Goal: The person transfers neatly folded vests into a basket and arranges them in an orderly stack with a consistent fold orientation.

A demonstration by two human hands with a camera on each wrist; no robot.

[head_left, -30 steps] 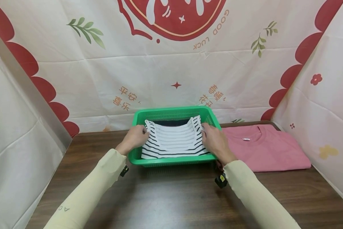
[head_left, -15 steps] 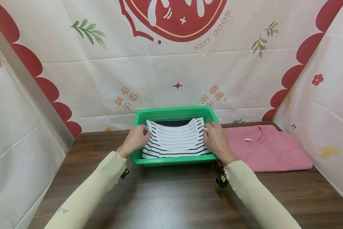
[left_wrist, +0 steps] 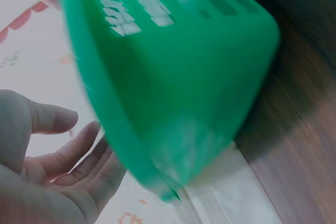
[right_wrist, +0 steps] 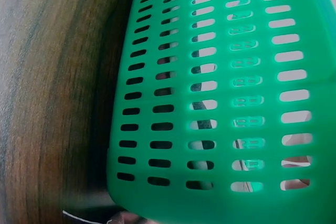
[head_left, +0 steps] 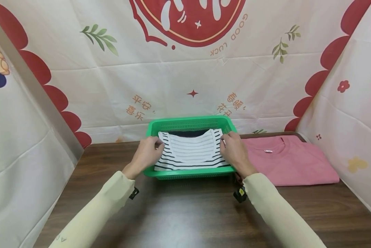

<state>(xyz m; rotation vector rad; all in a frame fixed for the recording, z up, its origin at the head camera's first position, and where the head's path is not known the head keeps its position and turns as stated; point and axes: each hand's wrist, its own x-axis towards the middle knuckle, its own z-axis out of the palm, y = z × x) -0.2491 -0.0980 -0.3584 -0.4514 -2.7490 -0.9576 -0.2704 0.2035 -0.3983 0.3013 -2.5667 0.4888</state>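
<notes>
A white top with black stripes (head_left: pixel 191 150) lies folded inside the green plastic basket (head_left: pixel 188 174), its neckline facing the far side. My left hand (head_left: pixel 148 151) hovers over the basket's left rim beside the top's left shoulder. In the left wrist view its thumb and fingers stand apart with nothing between them. At the right rim, my right hand (head_left: pixel 235 151) pinches the edge of the top's right shoulder between thumb and forefinger. The right wrist view mostly shows the basket's slotted wall (right_wrist: pixel 220 93), which hides that hand's grip. A dark cloth (head_left: pixel 187 133) shows behind the top in the basket.
A folded pink T-shirt (head_left: pixel 290 160) lies on the brown wooden table (head_left: pixel 185 213), just right of the basket. Behind the table hangs a printed white cloth (head_left: pixel 173 79), with more cloth at both sides.
My left hand has let go of the striped top and drawn slightly left. The top's shoulders have sunk a little lower in the basket. My right hand stays almost in place.
</notes>
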